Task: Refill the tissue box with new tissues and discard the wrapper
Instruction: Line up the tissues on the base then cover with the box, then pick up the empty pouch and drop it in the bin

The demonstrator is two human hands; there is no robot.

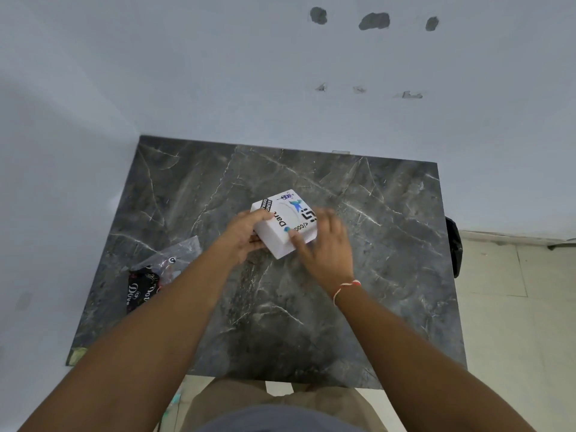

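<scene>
A white square tissue box [280,236] covered in stickers sits tilted near the middle of the dark marble table [374,275]. My left hand [243,235] grips its left side, fingers curled over the top edge. My right hand [324,244] rests against its right side with the thumb on the top face; this hand is blurred. An oval slot shows on the box top; no tissue sticks out of it. A crumpled plastic wrapper [156,272], clear with a black printed part, lies on the table at the left, apart from both hands.
The table stands against a pale wall [280,88] at the back and left. A dark object [453,244] hangs off the table's right edge. Tiled floor [514,322] lies to the right.
</scene>
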